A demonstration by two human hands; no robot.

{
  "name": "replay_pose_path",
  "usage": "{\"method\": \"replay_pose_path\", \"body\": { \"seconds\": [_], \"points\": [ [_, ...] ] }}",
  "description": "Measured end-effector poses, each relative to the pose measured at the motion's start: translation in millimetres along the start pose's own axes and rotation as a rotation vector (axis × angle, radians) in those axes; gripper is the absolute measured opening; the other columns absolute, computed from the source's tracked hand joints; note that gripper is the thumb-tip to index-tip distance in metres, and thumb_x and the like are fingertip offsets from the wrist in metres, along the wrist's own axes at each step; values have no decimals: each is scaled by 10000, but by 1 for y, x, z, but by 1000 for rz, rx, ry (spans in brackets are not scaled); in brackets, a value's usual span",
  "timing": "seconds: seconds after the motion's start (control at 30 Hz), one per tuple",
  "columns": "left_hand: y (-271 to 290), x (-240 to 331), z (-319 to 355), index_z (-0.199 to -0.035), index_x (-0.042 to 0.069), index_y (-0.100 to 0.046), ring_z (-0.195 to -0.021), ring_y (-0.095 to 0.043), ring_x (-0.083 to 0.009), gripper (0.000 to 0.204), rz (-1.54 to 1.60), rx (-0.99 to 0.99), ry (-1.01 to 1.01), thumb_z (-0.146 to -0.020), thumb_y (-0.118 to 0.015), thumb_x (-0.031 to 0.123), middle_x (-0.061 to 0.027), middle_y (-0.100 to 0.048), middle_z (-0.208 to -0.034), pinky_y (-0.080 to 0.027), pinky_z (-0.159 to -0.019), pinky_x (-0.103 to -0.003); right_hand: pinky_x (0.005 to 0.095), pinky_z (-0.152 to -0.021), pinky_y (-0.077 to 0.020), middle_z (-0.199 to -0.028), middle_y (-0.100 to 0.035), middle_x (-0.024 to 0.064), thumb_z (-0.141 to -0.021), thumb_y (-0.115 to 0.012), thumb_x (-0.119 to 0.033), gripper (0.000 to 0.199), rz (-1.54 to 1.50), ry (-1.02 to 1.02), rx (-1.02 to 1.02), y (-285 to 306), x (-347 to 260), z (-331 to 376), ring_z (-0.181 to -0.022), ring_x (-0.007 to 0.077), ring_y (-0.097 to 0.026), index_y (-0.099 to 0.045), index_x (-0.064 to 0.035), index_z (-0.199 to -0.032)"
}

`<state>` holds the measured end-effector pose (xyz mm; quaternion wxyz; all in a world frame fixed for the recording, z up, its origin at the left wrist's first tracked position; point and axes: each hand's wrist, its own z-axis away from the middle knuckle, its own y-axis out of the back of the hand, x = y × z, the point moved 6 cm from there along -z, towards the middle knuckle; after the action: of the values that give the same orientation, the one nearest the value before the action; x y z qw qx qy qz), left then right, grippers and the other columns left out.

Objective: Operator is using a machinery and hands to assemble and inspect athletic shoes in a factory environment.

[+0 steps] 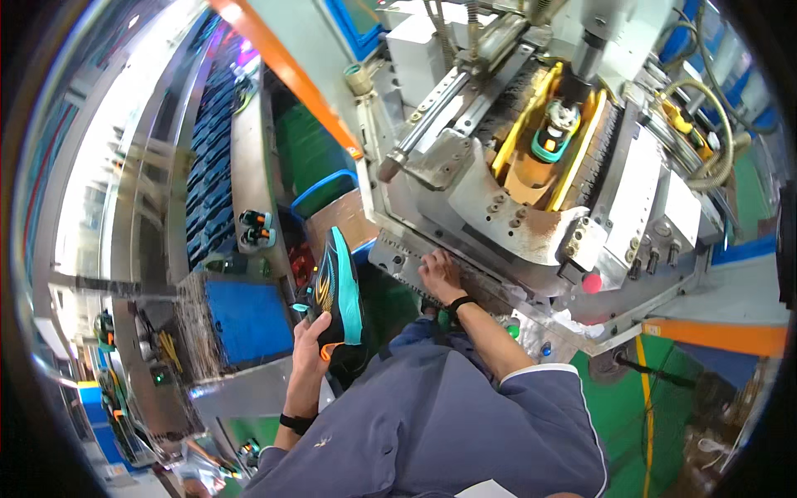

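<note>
A black running shoe (335, 290) with a turquoise sole and an orange heel is in my left hand (310, 339). My fingers close round its heel end, and its toe points away from me. The sole faces right. My right hand (441, 275) rests on the front edge of a metal machine (523, 235), with fingers apart and nothing visible in them. Inside the machine, a shoe (554, 139) with a turquoise edge sits between two yellow pads (579, 151), under a dark metal press post (588, 60). The post partly hides that shoe.
A conveyor (249, 158) runs along the left, with another shoe (257, 229) on it. Near it is a blue panel (249, 319). Orange bars (286, 75) flank the machine. A red knob (591, 283) and a green button (513, 330) sit at its front.
</note>
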<state>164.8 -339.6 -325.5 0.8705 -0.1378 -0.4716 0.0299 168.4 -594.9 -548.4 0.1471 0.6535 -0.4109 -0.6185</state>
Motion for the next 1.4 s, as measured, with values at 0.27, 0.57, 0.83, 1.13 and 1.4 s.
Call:
{"method": "replay_pose_path", "body": {
  "seconds": [0.27, 0.57, 0.83, 1.13, 1.4],
  "points": [
    [62, -17, 39, -1150, -89, -559, -913, -612, -158, 382, 96, 180, -72, -831, -683, 81, -97, -629, -1059, -500, -805, -276, 449, -802, -444, -930, -567, 156, -830, -583, -158, 129, 90, 82, -148, 2, 5, -8, -913, 356, -540, -591, -74, -927],
    [210, -107, 129, -1114, -25, -600, -819, -630, -169, 448, 219, 499, 44, -763, -775, 192, -80, -641, -970, -523, -616, -311, 321, -711, -476, -815, -614, 86, -794, -623, -113, 152, -214, 172, -256, -23, 33, -39, -758, 204, -581, -629, -14, -909],
    [415, -249, 191, -1023, -45, -622, -774, -672, -265, 361, 771, 1036, -52, -724, -784, 76, -138, -662, -926, -573, -674, -410, 310, -681, -477, -911, -636, 106, -897, -595, -118, 169, -320, 663, -237, -19, -369, -159, -801, 198, -590, -618, 11, -1004],
    [627, -331, 288, -1128, -23, -541, -871, -660, -350, 618, 259, 1795, 103, -643, -728, 311, -228, -662, -944, -521, -782, -404, 296, -842, -473, -1016, -665, 85, -905, -615, -161, 260, -263, 1285, -479, -125, -859, -99, -938, 162, -612, -620, -13, -1119],
    [666, -339, 276, -1321, 50, -334, -924, -613, -412, 717, 59, 1924, 343, -762, -716, 284, -213, -533, -1201, -503, -798, -482, 341, -930, -431, -1272, -559, 93, -975, -464, -407, 549, 34, 1141, -632, -318, -1051, -167, -1133, 190, -548, -490, 13, -1327]
  ]
}}
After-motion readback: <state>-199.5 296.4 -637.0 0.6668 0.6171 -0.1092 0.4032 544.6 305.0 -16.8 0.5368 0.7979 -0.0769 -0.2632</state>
